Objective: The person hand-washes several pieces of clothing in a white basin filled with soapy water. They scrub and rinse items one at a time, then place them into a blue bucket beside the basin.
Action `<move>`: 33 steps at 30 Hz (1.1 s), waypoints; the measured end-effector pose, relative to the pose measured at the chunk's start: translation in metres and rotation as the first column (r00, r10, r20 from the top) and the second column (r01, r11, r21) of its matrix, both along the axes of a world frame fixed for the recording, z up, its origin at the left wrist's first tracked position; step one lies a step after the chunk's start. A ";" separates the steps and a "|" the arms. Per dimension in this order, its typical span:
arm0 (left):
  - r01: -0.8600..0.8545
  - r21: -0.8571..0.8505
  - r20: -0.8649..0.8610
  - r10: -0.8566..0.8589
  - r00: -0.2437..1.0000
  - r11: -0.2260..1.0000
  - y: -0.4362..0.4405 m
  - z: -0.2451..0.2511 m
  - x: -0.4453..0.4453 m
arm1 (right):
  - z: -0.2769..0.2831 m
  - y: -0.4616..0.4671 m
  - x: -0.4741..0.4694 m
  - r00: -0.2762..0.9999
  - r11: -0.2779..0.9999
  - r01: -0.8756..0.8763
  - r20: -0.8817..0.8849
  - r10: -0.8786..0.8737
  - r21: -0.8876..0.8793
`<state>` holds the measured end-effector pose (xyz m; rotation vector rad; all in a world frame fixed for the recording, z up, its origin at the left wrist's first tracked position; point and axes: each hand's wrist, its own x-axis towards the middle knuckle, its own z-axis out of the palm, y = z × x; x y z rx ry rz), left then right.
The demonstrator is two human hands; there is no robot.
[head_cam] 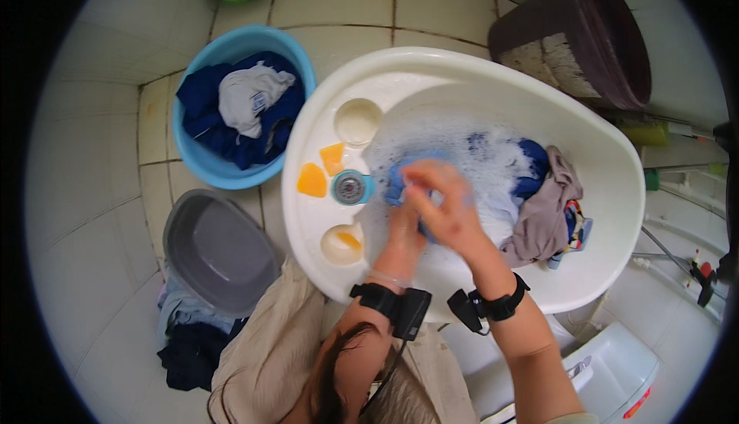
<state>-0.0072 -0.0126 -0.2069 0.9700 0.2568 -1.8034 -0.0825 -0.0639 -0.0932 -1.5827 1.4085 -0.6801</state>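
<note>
Both my hands are together over the soapy water in a white plastic tub (612,153). Light-blue cloth (395,184) lies at my left hand (410,216), which is partly covered by my right hand (441,199). The fingers are blurred, and how firmly the left hand grips the cloth is hidden. My right hand is bent over the left, its grip also unclear. To the right, dark-blue cloth (534,164) lies half under foam beside a mauve garment (545,219). Yellow soap pieces (312,180) rest on the tub's left ledge, near a round grey and teal drain fitting (349,187).
A light-blue basin (306,66) with dark-blue and white clothes stands at the left. Below it are a grey basin (219,251) and a heap of dark clothes (193,355). A dark bucket (542,26) leans at the upper right, near a pipe rack.
</note>
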 end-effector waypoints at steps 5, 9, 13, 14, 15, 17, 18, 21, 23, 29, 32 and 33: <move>0.060 0.261 -0.266 0.012 0.964 0.963 -0.015 0.022 0.002 | -0.052 0.031 -0.077 0.919 0.790 0.156 0.205 -0.336 0.593; 0.043 0.271 -0.235 0.023 0.972 0.962 -0.023 0.025 0.005 | -0.038 0.066 -0.069 0.945 0.893 0.221 0.140 -0.296 0.393; 0.147 0.238 0.082 -0.170 0.982 0.960 -0.017 0.021 -0.006 | 0.000 0.068 -0.037 0.979 0.993 0.052 -0.199 -0.031 0.102; 0.146 0.165 0.205 -0.179 0.962 0.975 -0.014 0.023 -0.014 | -0.001 0.063 -0.029 0.982 0.995 0.003 -0.191 0.017 0.104; 0.185 0.277 0.180 -0.240 0.954 0.943 -0.012 0.023 -0.017 | -0.003 0.059 -0.023 0.957 0.992 0.113 -0.276 -0.093 0.056; 0.179 0.399 0.224 -0.285 0.932 0.899 -0.004 0.028 -0.028 | -0.020 0.048 -0.019 0.885 0.971 0.216 -0.440 -0.150 0.104; 0.057 0.305 0.263 -0.141 0.955 0.951 -0.001 0.030 -0.031 | -0.028 0.047 -0.019 0.840 0.928 0.371 -0.422 -0.341 -0.011; 0.268 0.331 0.038 -0.296 0.954 0.905 0.001 0.027 -0.023 | -0.044 0.055 -0.019 0.867 0.959 0.267 -0.411 -0.282 -0.095; 0.491 0.291 0.114 -0.540 0.834 0.821 -0.010 0.017 -0.006 | -0.046 0.061 -0.021 0.916 0.991 0.133 -0.381 -0.126 -0.009; 0.231 0.267 0.074 -0.259 0.963 0.935 -0.002 0.024 -0.025 | -0.043 0.054 -0.034 0.737 0.837 0.542 -0.438 -0.515 -0.072; 0.116 0.209 -0.135 -0.089 0.987 0.971 -0.006 0.033 -0.025 | -0.039 0.058 -0.035 0.864 0.905 0.367 -0.282 -0.417 -0.214; 0.087 0.202 -0.257 -0.033 0.966 0.976 -0.009 0.034 -0.020 | -0.035 0.060 -0.033 0.875 0.916 0.252 -0.330 -0.353 -0.313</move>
